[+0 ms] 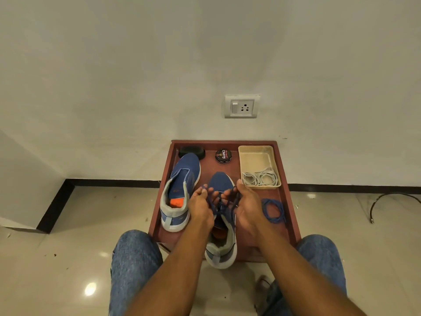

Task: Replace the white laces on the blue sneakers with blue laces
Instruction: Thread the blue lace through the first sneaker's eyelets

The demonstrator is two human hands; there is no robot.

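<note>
White laces (260, 179) lie coiled in the beige tray (255, 156). Both hands, left (201, 206) and right (247, 205), pinch the blue lace (218, 198) over the near sneaker (222, 183) on the tabletop (289, 215).

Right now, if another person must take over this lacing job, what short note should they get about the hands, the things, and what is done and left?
Left hand and right hand: both grip the blue lace over the near sneaker, which looks partly laced.
Far sneaker: on the left of the red tray, no lace in it.
Spare blue lace: coiled on the tray, right of the hands.
White laces: both coiled in the beige dish.
Done: white laces out of both sneakers.
Left: finish the near sneaker, then lace the far one with the spare.
</note>
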